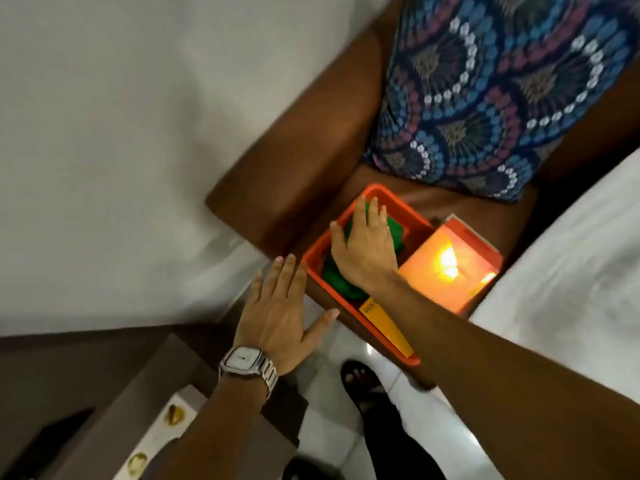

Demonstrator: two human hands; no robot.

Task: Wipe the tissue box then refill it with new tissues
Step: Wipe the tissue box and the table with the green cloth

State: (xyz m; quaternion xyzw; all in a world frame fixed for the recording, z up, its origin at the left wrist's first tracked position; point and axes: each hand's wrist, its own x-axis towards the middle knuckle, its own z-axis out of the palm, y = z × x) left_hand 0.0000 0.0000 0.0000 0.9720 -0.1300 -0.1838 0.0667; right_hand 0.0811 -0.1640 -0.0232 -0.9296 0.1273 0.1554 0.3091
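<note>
- We see an orange plastic bin (pixel 346 299) sitting on the seat of a brown armchair (pixel 294 174), with a patterned blue cushion (pixel 491 91) leaning against the chair back.
- Our right hand (pixel 367 247) reaches into the bin, palm down and fingers spread flat over a green cloth (pixel 341 282); we cannot tell whether it has closed on the cloth.
- Our left hand (pixel 277 317), with a silver wristwatch (pixel 247 363) on its wrist, is open with fingers extended, fingertips just beside the bin's near-left wall and holding nothing.
- An orange box (pixel 446 271), glaring with reflected light, stands just beside the bin on the seat; we cannot tell whether it is the tissue box.
- A yellow packet (pixel 384 327) lies in the near end of the bin, partly under our right forearm.
- A white bed (pixel 571 271) lies to the right, and a sandalled foot (pixel 360 379) shows on the tiled floor below.
</note>
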